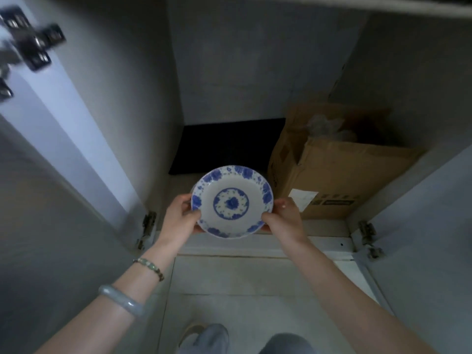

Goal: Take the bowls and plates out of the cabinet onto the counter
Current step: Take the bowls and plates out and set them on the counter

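- L hand [180,217]: thumb curled over the near-left rim of the plate [231,201], other fingers tucked beneath; pinching it.
- R hand [284,216]: same pinch on the near-right rim, thumb on top.
- Plate: white w/ blue floral pattern, face up, roughly level, held at the cabinet [255,72] mouth above the front sill.
- L wrist: bead bracelet [150,268], pale bangle [120,300].
- Inside cabinet: dark mat [224,146] behind plate; open cardboard box [344,180] to its right.
- Both doors stand open.
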`<state>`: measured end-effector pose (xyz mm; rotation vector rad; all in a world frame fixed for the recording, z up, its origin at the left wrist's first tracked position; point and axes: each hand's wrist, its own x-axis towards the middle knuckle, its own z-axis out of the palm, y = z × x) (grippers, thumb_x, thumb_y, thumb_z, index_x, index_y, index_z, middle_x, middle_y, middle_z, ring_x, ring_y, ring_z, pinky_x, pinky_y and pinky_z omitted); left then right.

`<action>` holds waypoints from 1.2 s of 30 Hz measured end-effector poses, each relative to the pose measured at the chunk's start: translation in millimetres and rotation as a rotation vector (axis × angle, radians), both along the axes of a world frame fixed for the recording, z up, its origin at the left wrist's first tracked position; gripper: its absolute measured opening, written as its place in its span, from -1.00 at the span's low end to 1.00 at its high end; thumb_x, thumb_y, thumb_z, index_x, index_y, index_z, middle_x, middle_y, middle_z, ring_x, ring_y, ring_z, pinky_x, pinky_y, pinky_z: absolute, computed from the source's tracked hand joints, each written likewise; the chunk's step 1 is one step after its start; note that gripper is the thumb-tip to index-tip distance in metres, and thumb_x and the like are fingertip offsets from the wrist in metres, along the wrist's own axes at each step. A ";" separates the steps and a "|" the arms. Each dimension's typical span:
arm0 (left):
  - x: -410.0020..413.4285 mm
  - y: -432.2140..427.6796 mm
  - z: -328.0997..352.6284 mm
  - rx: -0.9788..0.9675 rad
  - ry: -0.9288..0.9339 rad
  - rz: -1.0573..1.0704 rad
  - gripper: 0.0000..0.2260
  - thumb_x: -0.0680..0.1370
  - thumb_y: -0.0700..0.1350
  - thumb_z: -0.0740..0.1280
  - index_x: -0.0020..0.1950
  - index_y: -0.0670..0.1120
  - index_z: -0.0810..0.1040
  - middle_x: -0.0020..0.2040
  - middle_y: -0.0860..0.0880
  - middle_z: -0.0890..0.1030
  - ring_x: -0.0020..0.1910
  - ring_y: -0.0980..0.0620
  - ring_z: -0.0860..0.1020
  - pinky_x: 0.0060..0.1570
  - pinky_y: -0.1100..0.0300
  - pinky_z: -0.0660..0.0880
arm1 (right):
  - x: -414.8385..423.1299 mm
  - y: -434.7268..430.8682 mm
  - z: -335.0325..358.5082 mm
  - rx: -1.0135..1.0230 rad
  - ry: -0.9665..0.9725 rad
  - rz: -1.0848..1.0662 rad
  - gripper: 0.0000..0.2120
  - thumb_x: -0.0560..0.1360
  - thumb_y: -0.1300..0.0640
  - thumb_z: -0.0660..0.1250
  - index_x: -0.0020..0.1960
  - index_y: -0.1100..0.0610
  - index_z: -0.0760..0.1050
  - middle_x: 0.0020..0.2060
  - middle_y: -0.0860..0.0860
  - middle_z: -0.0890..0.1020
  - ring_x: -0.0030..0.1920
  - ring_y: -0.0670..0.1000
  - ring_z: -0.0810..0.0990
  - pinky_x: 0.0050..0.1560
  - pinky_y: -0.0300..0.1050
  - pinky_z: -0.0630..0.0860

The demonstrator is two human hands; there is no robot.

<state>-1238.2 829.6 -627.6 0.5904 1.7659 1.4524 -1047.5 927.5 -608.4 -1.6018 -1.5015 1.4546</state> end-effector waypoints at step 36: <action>164.3 -296.8 568.4 -0.078 -0.246 0.017 -0.63 0.46 -0.37 0.38 0.20 -0.06 0.53 0.08 -0.02 0.67 -0.01 -0.06 0.67 -0.22 0.12 0.62 | 173.3 -279.9 557.6 -0.223 0.201 -0.039 -0.66 0.36 0.44 0.39 0.00 0.13 0.40 -0.02 0.12 0.60 -0.01 0.09 0.62 -0.21 -0.04 0.64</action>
